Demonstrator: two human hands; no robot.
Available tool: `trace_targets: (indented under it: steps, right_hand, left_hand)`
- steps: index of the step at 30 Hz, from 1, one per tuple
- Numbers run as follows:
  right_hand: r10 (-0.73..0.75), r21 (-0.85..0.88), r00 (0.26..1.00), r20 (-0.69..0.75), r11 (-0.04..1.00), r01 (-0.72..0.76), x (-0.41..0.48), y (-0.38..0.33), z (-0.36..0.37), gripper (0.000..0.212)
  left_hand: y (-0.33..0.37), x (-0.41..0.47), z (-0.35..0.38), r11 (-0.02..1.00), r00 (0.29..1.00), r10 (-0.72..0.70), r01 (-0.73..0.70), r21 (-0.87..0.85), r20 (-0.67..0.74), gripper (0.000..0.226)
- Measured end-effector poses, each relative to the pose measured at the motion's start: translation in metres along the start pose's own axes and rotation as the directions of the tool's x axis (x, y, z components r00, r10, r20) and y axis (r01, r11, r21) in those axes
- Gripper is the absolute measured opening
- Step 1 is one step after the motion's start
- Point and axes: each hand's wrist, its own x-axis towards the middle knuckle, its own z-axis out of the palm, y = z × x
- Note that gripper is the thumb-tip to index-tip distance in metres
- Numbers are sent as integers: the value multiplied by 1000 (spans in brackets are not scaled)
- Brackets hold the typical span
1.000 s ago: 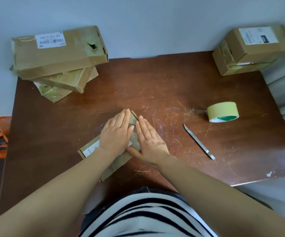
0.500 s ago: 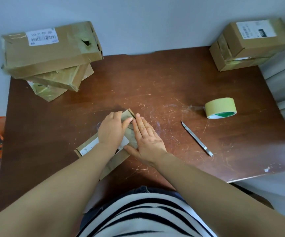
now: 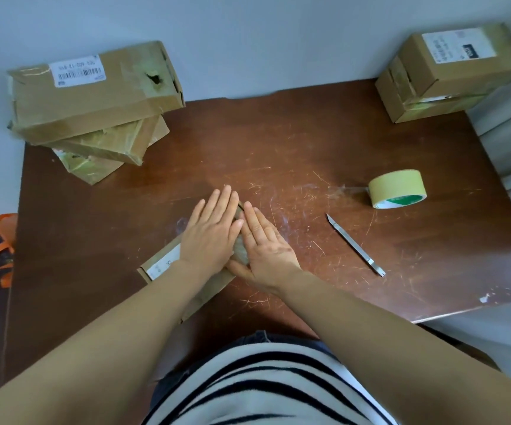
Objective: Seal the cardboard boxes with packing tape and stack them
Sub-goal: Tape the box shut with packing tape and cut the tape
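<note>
Flat cardboard box [image 3: 162, 265] lying slantwise on the brown table [image 3: 309, 142] near its front edge, largely covered by both hands. Left hand [image 3: 211, 231] and right hand [image 3: 263, 245] press flat on it side by side, fingers straight and together, holding nothing. Roll of tape [image 3: 396, 189] and knife [image 3: 355, 244] lie well apart to the right; stacked boxes [image 3: 94, 96] stand at the far left corner.

At the middle of the table [image 3: 309, 142], the left hand [image 3: 211, 237] and right hand [image 3: 266, 250] lie flat over the box [image 3: 165, 265], hiding most of it; the print on it is unreadable. At the table's far left corner, the top box of the stack [image 3: 94, 99] partly covers the lower 2. Left of the table, an orange thing [image 3: 1, 250] is cut off by the edge.
</note>
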Motion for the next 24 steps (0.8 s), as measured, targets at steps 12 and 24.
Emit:
trace_targets:
  steps: [12,24]
  right_hand:
    - [-13,18,1000,10,1000,13,-3,2,-2,93]
    - [55,381,987,-148,924,5,-1,43,-46,57]
  left_hand:
    - [-8,-2,-8,991,994,-92,96,-95,51,54]
    - [5,1,-8,955,952,-276,288,-78,129,85]
